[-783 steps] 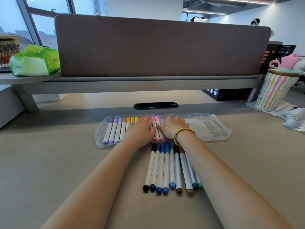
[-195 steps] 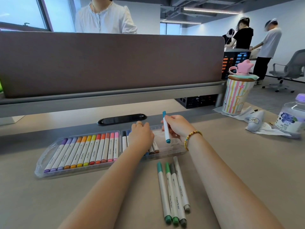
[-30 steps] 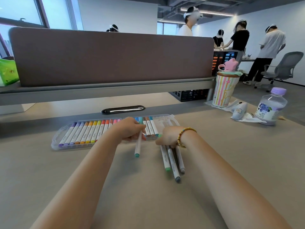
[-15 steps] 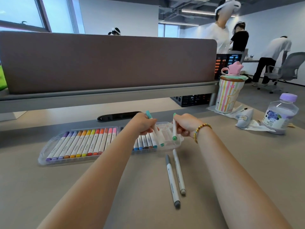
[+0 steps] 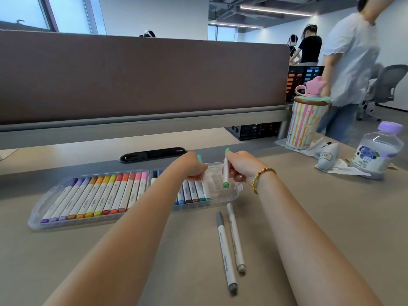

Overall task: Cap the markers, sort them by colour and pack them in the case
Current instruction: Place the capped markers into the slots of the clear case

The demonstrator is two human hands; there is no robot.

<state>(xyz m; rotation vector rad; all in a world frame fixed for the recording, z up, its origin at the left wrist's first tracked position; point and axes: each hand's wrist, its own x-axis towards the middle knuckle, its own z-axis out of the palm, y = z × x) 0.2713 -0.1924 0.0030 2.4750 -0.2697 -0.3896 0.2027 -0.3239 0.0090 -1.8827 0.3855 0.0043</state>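
A green marker [image 5: 226,171] was gripped upright in the right hand [image 5: 239,165]; a teal marker [image 5: 199,159] was held in the left hand [image 5: 191,167], over the case [image 5: 231,195].

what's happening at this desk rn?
A person is packing markers into a clear case. The left hand holds a teal-capped marker over the case, and the right hand holds a green-capped marker. Two grey markers lie on the desk, unpacked.
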